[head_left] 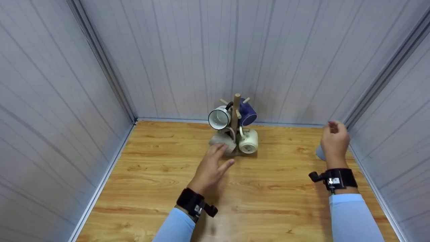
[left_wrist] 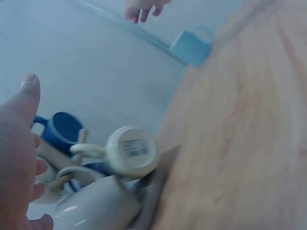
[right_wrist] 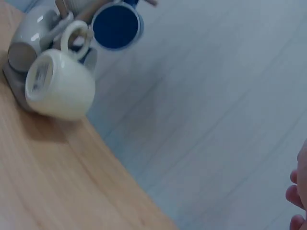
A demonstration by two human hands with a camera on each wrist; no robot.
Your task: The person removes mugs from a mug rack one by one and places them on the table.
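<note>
A wooden mug tree stands at the back of the table. On it hang a white mug, a dark blue mug, a grey mug and a cream mug. My left hand reaches toward the grey mug with its fingers extended, at or just short of its side, holding nothing. My right hand hovers at the far right with loosely curled fingers, empty. Below and behind it a light blue mug stands on the table near the wall, mostly hidden in the head view.
The wooden table is boxed in by grey panel walls on the left, back and right. In the right wrist view the cream mug and the blue mug hang near the back wall.
</note>
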